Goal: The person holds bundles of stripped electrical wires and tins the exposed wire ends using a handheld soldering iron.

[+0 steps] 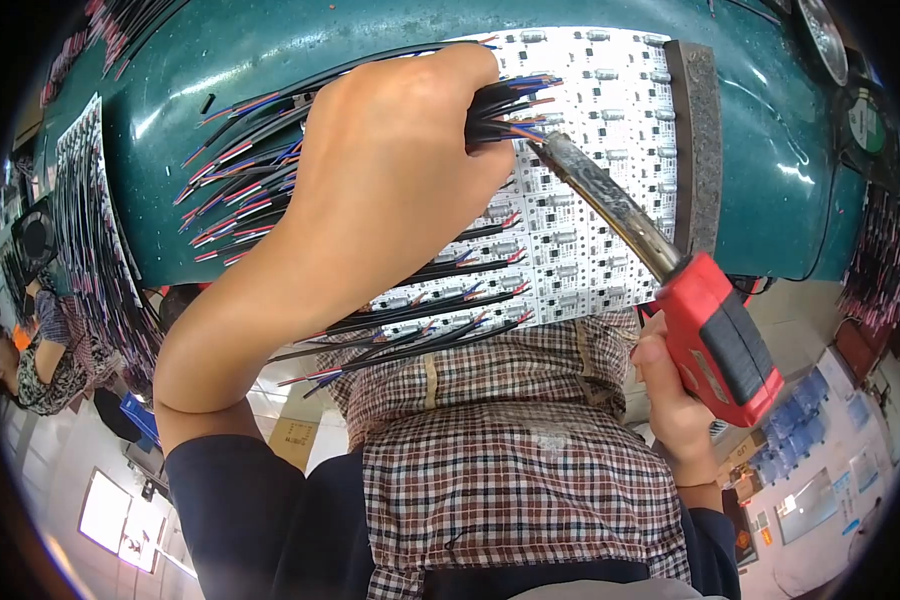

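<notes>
My left hand (400, 150) reaches across a white circuit board panel (600, 240). It is closed around a bundle of black-sleeved wires (490, 105), whose stripped orange, blue and black ends point right. In my right hand (678, 405) is a red and black soldering iron (715, 335). Its metal barrel slants up and left, with the tip close by the lowest wire ends of the bundle; whether they touch I cannot tell. Several black cables (450, 300) lie across the panel's lower left side, some ending at its pads. My left hand hides part of the panel and cables.
A dark grey bar (698, 130) lies along the panel's right edge on the green table (770, 190). To the left hangs another wired panel (82, 150). Small fans (863, 125) stand at both sides. A person (50, 350) sits at far left.
</notes>
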A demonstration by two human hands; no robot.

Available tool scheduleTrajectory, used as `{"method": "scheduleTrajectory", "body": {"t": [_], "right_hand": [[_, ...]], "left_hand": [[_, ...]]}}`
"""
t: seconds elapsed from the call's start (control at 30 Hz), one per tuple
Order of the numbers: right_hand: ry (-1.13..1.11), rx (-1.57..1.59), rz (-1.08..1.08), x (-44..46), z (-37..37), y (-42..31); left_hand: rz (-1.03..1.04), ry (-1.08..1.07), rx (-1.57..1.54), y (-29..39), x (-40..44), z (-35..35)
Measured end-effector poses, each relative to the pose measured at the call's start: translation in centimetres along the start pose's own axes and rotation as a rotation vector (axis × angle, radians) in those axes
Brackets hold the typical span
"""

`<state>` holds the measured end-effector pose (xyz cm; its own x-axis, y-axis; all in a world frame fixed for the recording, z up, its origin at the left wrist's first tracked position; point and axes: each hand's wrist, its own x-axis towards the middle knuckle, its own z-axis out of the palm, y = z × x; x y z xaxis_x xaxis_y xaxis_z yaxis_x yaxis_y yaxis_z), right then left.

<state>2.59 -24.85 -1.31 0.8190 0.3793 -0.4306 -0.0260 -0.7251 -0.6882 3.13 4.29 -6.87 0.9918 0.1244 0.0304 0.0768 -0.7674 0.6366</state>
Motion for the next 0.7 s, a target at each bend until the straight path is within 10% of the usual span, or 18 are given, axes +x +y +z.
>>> {"method": "scheduleTrajectory", "body": {"t": [0.7], "right_hand": [[0.075,0.174,0.085,-0.3,0.5,-0.3]], "left_hand": [[-0.179,-0.161,-0.244,-0.3,0.1,-1.4]]}}
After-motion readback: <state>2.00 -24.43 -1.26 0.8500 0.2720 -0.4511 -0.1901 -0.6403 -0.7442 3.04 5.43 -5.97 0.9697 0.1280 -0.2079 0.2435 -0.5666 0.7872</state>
